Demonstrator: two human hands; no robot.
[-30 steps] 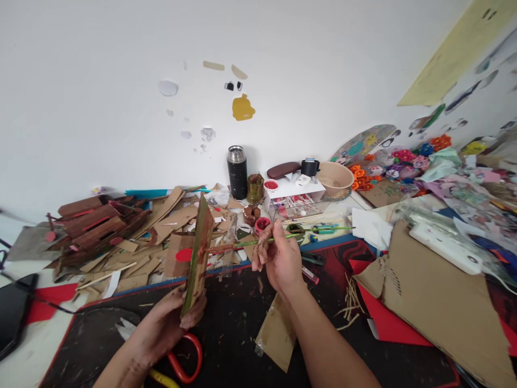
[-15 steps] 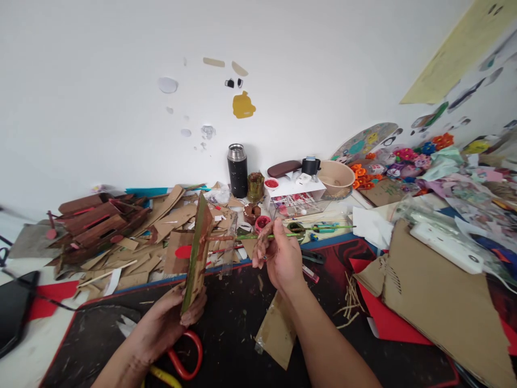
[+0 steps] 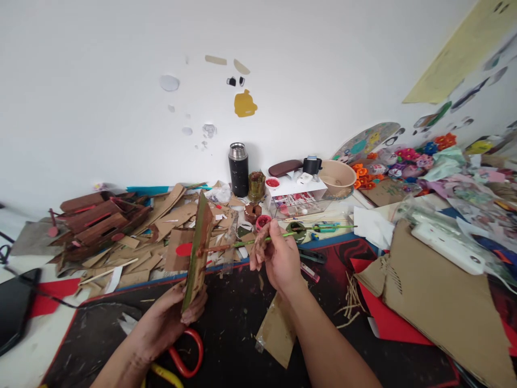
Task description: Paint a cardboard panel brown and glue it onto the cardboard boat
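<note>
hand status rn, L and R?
Left hand: closed on the painted cardboard piece, held upright.
Right hand: closed on the thin green-handled brush, tip toward the cardboard.

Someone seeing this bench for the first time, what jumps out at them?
Probably the narrow green-and-brown piece upright in the left hand, with the thin green brush in the right hand reaching toward it. Next, the reddish-brown model on the left beside the cardboard scraps, and the bright orange flowers right of the beige bowl.
</note>
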